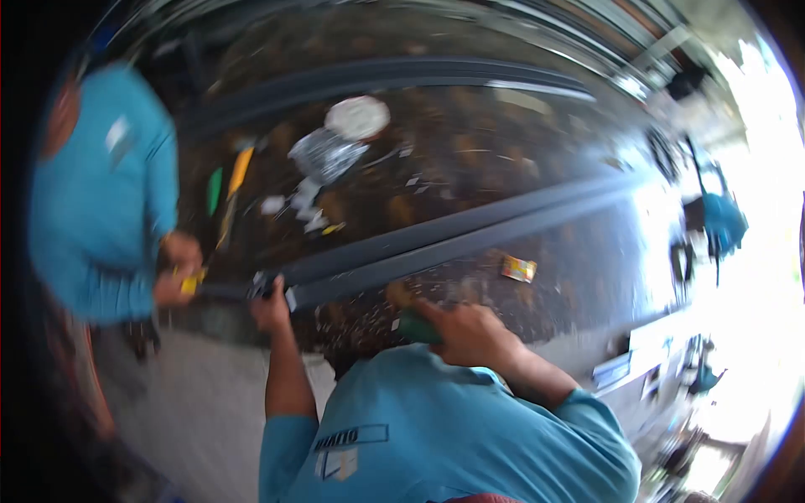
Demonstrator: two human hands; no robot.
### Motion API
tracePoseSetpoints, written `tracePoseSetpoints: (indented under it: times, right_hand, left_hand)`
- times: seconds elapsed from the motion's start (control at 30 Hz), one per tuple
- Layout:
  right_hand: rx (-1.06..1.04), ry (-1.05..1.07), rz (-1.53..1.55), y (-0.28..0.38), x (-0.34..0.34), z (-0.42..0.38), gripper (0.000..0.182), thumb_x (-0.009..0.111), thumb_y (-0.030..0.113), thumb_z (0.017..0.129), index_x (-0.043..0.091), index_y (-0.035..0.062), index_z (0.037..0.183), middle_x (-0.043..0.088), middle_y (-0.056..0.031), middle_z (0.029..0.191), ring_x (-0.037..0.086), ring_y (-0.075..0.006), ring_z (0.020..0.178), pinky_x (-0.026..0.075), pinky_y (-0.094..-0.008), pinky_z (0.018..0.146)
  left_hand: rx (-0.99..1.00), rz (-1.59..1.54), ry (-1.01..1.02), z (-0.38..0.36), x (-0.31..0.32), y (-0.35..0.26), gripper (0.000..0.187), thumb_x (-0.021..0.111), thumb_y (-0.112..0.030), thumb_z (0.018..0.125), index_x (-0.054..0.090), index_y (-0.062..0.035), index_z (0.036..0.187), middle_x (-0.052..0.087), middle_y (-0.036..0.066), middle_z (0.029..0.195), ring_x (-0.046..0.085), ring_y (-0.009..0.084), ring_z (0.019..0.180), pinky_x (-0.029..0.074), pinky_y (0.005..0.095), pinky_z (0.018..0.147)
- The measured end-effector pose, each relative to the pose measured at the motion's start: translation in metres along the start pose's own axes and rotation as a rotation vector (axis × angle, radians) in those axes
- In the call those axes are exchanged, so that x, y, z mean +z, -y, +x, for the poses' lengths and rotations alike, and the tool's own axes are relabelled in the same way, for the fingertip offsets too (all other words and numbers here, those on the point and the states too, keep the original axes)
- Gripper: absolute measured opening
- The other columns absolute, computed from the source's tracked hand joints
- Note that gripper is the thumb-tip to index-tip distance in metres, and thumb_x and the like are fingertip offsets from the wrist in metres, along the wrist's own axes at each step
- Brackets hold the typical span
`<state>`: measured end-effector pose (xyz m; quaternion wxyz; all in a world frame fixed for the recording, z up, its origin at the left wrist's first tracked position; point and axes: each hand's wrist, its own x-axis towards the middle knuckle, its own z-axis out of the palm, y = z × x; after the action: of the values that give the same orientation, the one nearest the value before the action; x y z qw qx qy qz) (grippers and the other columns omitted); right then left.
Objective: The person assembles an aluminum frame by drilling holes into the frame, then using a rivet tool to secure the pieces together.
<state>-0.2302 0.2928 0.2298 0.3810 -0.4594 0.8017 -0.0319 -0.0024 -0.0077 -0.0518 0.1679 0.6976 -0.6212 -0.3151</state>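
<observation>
My left hand [270, 312] is closed at the near-left end of a long dark grey profile [402, 243], thumb up, with a small black part [262, 285] at its fingers. Whether the fingers grip the part, the profile or both is blurred. Close to my chest, my right hand [476, 335] is wrapped round a green object [418, 327], its index finger stretched along it; motion smears its kind. The profile lies slantwise across the dark, worn table [470, 180]. White crumbs and scraps are scattered between my hands.
Left of me a co-worker in a blue shirt [101, 193] holds a small yellow object [191, 282]. On the table are a crumpled plastic bag [327, 158], a white round thing [358, 117], a yellow-orange packet [518, 268] and another long dark profile [386, 74].
</observation>
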Motion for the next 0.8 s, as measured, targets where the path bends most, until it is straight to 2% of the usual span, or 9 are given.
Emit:
tracePoseSetpoints:
  times: [0.03, 0.07, 0.1, 0.2, 0.27, 0.33, 0.37, 0.53, 0.8]
  right_hand:
    - [-0.004, -0.005, 0.010, -0.001, 0.001, -0.002, 0.073, 0.071, 0.023, 0.079, 0.044, 0.0132, 0.146, 0.069, -0.0234, 0.080, 0.070, -0.0423, 0.080, 0.055, -0.0525, 0.071]
    - [-0.027, -0.023, -0.007, -0.002, 0.001, -0.006, 0.074, 0.071, 0.021, 0.078, 0.044, 0.0109, 0.146, 0.069, -0.0228, 0.079, 0.070, -0.0412, 0.079, 0.055, -0.0514, 0.069]
    - [-0.048, -0.041, -0.028, -0.004, 0.000, -0.009, 0.076, 0.070, 0.020, 0.077, 0.043, 0.0086, 0.147, 0.069, -0.0222, 0.078, 0.071, -0.0400, 0.078, 0.056, -0.0503, 0.066]
    - [-0.044, -0.162, 0.016, -0.011, 0.017, -0.012, 0.077, 0.073, 0.017, 0.072, 0.046, 0.0070, 0.144, 0.072, -0.0202, 0.090, 0.072, -0.0371, 0.086, 0.058, -0.0463, 0.071]
    - [-0.109, -0.139, -0.014, -0.015, 0.022, -0.015, 0.078, 0.074, 0.017, 0.071, 0.047, 0.0075, 0.143, 0.071, -0.0186, 0.099, 0.072, -0.0360, 0.093, 0.059, -0.0452, 0.074]
    - [-0.125, -0.192, -0.006, -0.021, 0.023, -0.024, 0.078, 0.073, 0.017, 0.072, 0.046, 0.0063, 0.144, 0.071, -0.0185, 0.091, 0.072, -0.0364, 0.088, 0.059, -0.0458, 0.072]
    - [-0.174, -0.208, -0.013, -0.023, 0.024, -0.025, 0.079, 0.072, 0.017, 0.072, 0.045, 0.0051, 0.146, 0.071, -0.0184, 0.083, 0.073, -0.0367, 0.083, 0.059, -0.0464, 0.069]
    - [-0.173, -0.189, 0.030, -0.033, 0.033, -0.022, 0.079, 0.073, 0.017, 0.072, 0.044, 0.0031, 0.145, 0.071, -0.0194, 0.087, 0.072, -0.0373, 0.087, 0.059, -0.0468, 0.072]
    - [-0.268, -0.248, -0.014, -0.035, 0.042, -0.015, 0.064, 0.071, 0.019, 0.075, 0.052, -0.0005, 0.133, 0.070, -0.0202, 0.086, 0.072, -0.0393, 0.088, 0.059, -0.0481, 0.074]
  left_hand:
    - [0.031, 0.098, -0.189, 0.014, 0.020, 0.022, 0.081, 0.082, -0.065, 0.066, 0.070, -0.0040, 0.118, 0.070, 0.017, 0.119, 0.066, 0.0367, 0.111, 0.051, 0.0502, 0.094]
    - [0.065, -0.043, -0.141, 0.007, 0.012, 0.011, 0.073, 0.083, -0.060, 0.069, 0.073, -0.0016, 0.111, 0.073, 0.017, 0.110, 0.070, 0.0349, 0.102, 0.054, 0.0474, 0.089]
    - [0.176, -0.154, -0.092, 0.012, 0.012, 0.016, 0.070, 0.084, -0.056, 0.071, 0.073, -0.0010, 0.113, 0.073, 0.017, 0.111, 0.070, 0.0336, 0.101, 0.054, 0.0456, 0.088]
    - [0.191, -0.117, -0.014, 0.004, 0.000, 0.002, 0.072, 0.083, -0.051, 0.078, 0.067, 0.0049, 0.120, 0.071, 0.020, 0.118, 0.069, 0.0315, 0.105, 0.051, 0.0419, 0.092]
    - [0.326, -0.187, -0.051, 0.067, 0.033, 0.062, 0.069, 0.084, -0.045, 0.079, 0.066, 0.0069, 0.120, 0.069, 0.021, 0.121, 0.068, 0.0313, 0.107, 0.050, 0.0414, 0.095]
    - [0.325, -0.175, -0.074, 0.033, 0.015, 0.028, 0.064, 0.086, -0.038, 0.078, 0.067, 0.0080, 0.118, 0.070, 0.021, 0.117, 0.068, 0.0315, 0.103, 0.051, 0.0424, 0.093]
    - [0.349, -0.178, -0.068, 0.036, 0.019, 0.026, 0.064, 0.086, -0.038, 0.078, 0.067, 0.0080, 0.118, 0.070, 0.021, 0.117, 0.068, 0.0315, 0.103, 0.051, 0.0424, 0.093]
    - [0.308, -0.096, -0.160, 0.047, 0.020, 0.035, 0.063, 0.086, -0.040, 0.076, 0.069, 0.0096, 0.110, 0.072, 0.025, 0.107, 0.070, 0.0326, 0.093, 0.053, 0.0456, 0.086]
    - [0.300, -0.049, -0.123, 0.019, 0.006, 0.010, 0.070, 0.085, -0.047, 0.076, 0.066, 0.0107, 0.112, 0.069, 0.028, 0.112, 0.068, 0.0400, 0.100, 0.052, 0.0483, 0.087]
